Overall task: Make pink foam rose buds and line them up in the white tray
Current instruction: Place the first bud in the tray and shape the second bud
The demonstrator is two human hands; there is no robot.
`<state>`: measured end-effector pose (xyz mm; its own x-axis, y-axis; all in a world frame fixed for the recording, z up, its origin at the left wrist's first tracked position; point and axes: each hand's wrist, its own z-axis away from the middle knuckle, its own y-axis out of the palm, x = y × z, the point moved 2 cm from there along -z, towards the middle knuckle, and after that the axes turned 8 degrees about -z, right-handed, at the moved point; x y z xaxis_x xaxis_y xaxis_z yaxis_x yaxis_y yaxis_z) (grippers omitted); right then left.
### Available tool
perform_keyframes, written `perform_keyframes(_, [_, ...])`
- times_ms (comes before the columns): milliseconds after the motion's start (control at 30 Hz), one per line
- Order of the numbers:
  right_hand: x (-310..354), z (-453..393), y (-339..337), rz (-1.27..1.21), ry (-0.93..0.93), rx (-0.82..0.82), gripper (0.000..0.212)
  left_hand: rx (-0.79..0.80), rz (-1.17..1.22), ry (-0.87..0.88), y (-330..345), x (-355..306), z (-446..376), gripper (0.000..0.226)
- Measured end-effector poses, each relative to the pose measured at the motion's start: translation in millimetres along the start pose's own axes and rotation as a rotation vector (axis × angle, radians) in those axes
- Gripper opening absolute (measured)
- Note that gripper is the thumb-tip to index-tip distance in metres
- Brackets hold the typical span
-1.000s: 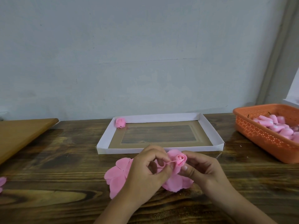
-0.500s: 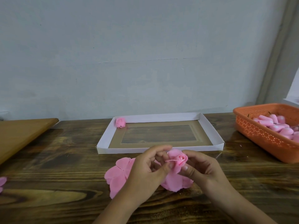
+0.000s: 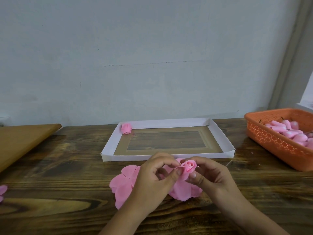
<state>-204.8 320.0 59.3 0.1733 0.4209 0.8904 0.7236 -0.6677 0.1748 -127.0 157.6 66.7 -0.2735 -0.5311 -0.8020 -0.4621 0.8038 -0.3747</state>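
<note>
A person's two bare hands meet over a dark wooden table [image 3: 50, 167], working a pink foam rose bud [image 3: 188, 167] just in front of the near wall of a white tray [image 3: 169, 156]. The left hand [image 3: 153, 180] pinches a loose petal edge of the bud between thumb and curled fingers, while the right hand [image 3: 212, 177] grips the bud's lower part, thumb pressed to its side. The hands are close together, both clamped on the same bud, which is held slightly above the tabletop with its rolled centre facing up and far.

Under the hands, flat pink foam petals [image 3: 123, 182] lie spread on the table, reaching out to the left and showing again below the right hand. In the tray's far left corner sits one finished rose bud [image 3: 126, 128], touching the tray's walls. The tray's floor is brown card around a clear window through which wood grain shows.

At the right edge stands an orange perforated basket [image 3: 274, 143] holding a heap of pink foam pieces [image 3: 289, 133]. At the far left lies a plain brown board [image 3: 20, 141], and a scrap of pink foam [image 3: 2, 192] rests at the table's left edge. A pale grey wall [image 3: 152, 56] rises behind. No brand, label or writing can be read anywhere.
</note>
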Motion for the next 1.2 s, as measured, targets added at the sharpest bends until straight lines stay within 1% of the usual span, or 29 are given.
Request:
perform_keyframes(133, [-3.2,0.7,-0.7,-0.008,0.005,0.000,0.028,0.044,-0.019,0.008,0.5,-3.3,0.0,0.023])
perform_keyframes(300, [-6.0,1.4,-1.2,-0.012,0.025,-0.029,0.030,0.070,-0.046,-0.017,0.2,-0.7,-0.4,0.014])
perform_keyframes(600, [-6.8,2.0,-1.1,0.035,0.051,-0.022,0.028,0.067,-0.018,-0.045,5.7,3.8,2.6,0.016])
perform_keyframes(733, [-7.7,2.2,-0.8,0.007,0.045,-0.011,0.027,0.067,-0.007,-0.033,6.2,1.7,3.5,0.016])
perform_keyframes(900, [-9.4,2.8,1.7,-0.036,0.054,0.014,0.031,0.027,-0.026,-0.002,4.1,-0.7,2.0,0.015])
perform_keyframes(1033, [-7.8,2.6,1.7,-0.027,0.058,0.013,0.029,0.027,-0.031,-0.002,5.4,0.1,2.4,0.014])
perform_keyframes(1200, [-7.3,3.8,5.4,-0.042,0.049,0.004,0.028,-0.049,-0.029,0.036,6.8,1.2,2.6,0.013])
